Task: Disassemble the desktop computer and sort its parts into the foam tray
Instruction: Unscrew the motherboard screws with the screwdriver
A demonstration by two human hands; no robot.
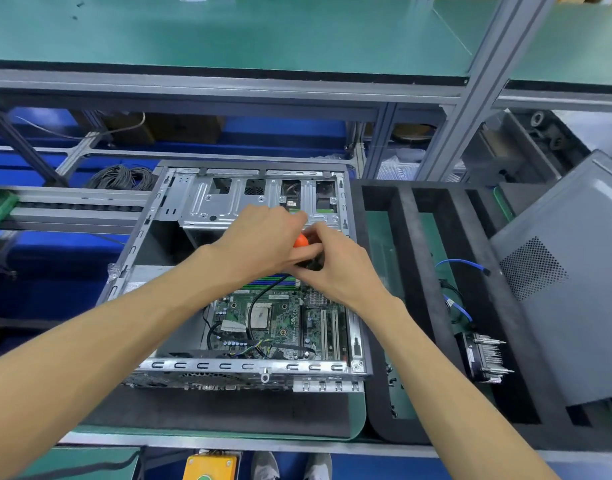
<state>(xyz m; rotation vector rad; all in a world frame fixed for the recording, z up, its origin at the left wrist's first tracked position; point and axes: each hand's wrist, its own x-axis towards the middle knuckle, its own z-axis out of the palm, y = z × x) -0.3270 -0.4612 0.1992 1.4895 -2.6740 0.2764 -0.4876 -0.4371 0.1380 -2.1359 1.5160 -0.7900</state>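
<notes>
The open desktop computer case lies flat on the bench, its green motherboard showing in the lower half and a metal drive cage at the far end. Both hands meet over the middle of the case. My left hand is closed around an orange-and-black screwdriver handle. My right hand grips the black lower part of the same tool. The tool's tip is hidden by my fingers. The black foam tray stands right of the case, holding a heatsink fan and blue cables.
The grey side panel leans over the tray's right side. A coil of grey cable lies behind the case at left. An aluminium shelf frame crosses overhead. A yellow box and shoes show below the bench edge.
</notes>
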